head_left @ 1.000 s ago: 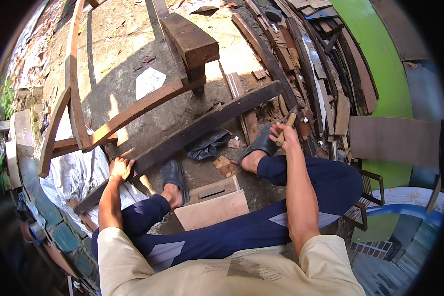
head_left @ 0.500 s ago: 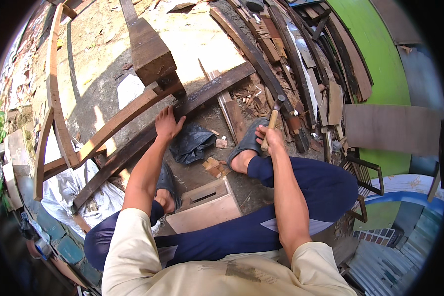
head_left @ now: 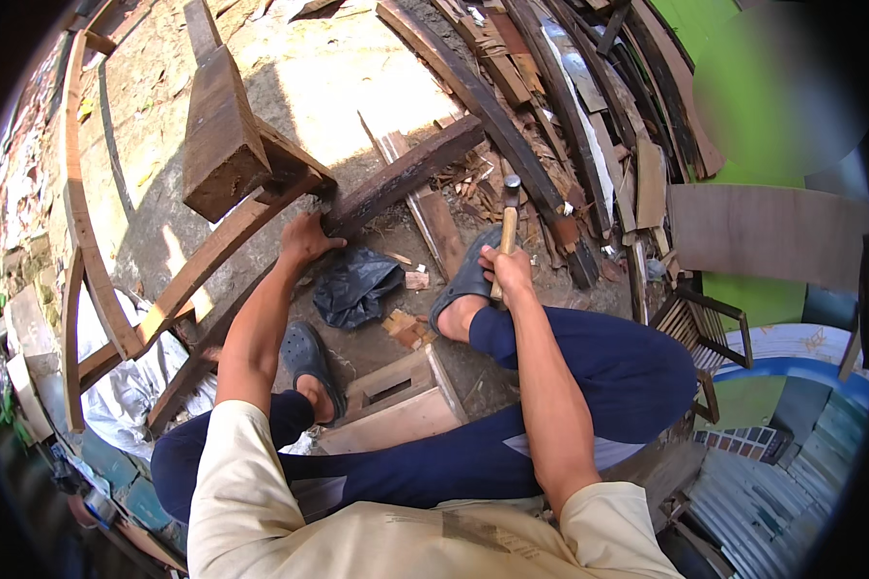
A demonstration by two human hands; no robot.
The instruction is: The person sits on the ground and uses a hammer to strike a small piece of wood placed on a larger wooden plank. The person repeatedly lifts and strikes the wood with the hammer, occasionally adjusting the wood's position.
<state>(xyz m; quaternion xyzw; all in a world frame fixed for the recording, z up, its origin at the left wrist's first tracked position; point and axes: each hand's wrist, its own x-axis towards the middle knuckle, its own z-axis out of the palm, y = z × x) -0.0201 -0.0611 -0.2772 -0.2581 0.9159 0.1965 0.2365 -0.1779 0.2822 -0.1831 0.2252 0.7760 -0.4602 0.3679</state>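
My left hand (head_left: 305,241) grips a dark wooden beam (head_left: 406,179) near its joint with a curved wooden rail (head_left: 227,236); its thumb sticks out to the right and its fingertips are hidden. A thick squared post (head_left: 224,145) rises from the same wooden frame, its end toward me. In my right hand (head_left: 509,270) is a hammer (head_left: 508,227), held by its wooden handle with the metal head up and away from me, touching no wood. A crumpled black plastic bag (head_left: 357,288) lies on the ground between my hands.
A wooden box with a slot (head_left: 396,405) stands between my legs. Planks and offcuts (head_left: 550,106) are stacked at the far right, beside wood chips (head_left: 468,198). A white sack (head_left: 116,386) lies at left. A slatted wooden rack (head_left: 700,333) stands by my right knee.
The wooden frame has tilted, its post swinging left and nearer. My left hand has moved with it, its fingers curling round the beam. The hammer has turned more upright in my right hand.
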